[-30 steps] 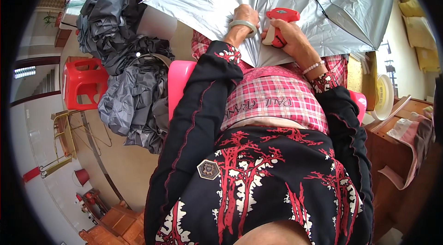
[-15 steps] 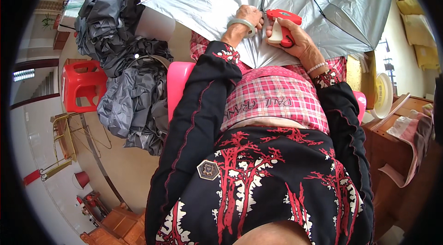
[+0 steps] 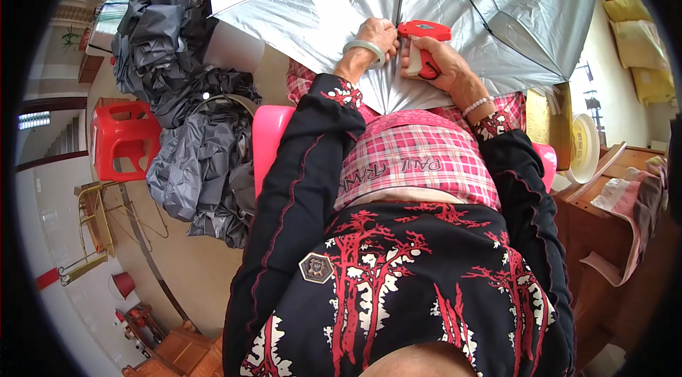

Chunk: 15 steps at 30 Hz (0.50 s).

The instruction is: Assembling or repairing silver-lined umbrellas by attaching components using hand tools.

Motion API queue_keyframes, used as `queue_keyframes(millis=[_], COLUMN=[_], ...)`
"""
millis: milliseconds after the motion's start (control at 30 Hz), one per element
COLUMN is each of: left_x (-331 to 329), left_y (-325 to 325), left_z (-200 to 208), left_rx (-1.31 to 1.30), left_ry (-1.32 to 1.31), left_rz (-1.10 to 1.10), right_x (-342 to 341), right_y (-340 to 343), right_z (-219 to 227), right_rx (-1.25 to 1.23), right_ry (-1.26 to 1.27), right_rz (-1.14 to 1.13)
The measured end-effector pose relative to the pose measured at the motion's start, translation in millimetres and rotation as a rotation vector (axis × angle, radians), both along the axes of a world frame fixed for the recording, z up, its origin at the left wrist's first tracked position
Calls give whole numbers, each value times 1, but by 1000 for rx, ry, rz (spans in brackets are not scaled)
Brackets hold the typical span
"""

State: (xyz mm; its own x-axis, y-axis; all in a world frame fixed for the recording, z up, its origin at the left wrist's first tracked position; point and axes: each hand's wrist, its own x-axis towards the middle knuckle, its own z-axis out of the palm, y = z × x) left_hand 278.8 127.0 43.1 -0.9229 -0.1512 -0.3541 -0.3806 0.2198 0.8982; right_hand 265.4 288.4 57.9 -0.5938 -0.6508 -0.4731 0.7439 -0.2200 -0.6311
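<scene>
A silver umbrella [image 3: 312,15] with dark ribs lies spread, inside up, over my lap. My left hand [image 3: 376,40], with a pale bangle on the wrist, is closed on the umbrella beside its middle rib. The fingertips pinch there, and what lies between them is too small to make out. My right hand [image 3: 442,64] is wrapped round the handle of a red and white tagging gun [image 3: 425,30]. The gun's front end points left and reaches the rib next to my left fingertips. A pink checked apron [image 3: 419,157] covers my lap.
Crumpled dark grey fabric [image 3: 195,164] is heaped at my left, by a red plastic stool [image 3: 124,139]. I sit on a pink chair [image 3: 271,139]. At right stand a white tub [image 3: 584,148] and a wooden cabinet [image 3: 604,214] with cloth on it.
The umbrella, both hands and the tagging gun have shifted slightly left and down in view. My right fingers sit closer round the handle, and the gun's front end is nearer the left fingertips.
</scene>
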Motion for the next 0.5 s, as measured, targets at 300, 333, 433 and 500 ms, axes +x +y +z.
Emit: queue_keyframes(millis=[300,333,433,500], left_x=[-8,-10,-26,-42], left_y=[10,7,-3,-22], left_z=[2,-2,-14,-25], left_rx=[-11,-110,-303,-577], left_ry=[-43,-72,-114,-2], left_rz=[43,36,19,-68], right_x=[-8,0,10,10], right_y=[1,-5,-1,6], right_z=[-9,3,40,65], right_rx=[73,119,175,195], right_ry=[46,67,171,319], right_rz=[-13,-34,-44,-14])
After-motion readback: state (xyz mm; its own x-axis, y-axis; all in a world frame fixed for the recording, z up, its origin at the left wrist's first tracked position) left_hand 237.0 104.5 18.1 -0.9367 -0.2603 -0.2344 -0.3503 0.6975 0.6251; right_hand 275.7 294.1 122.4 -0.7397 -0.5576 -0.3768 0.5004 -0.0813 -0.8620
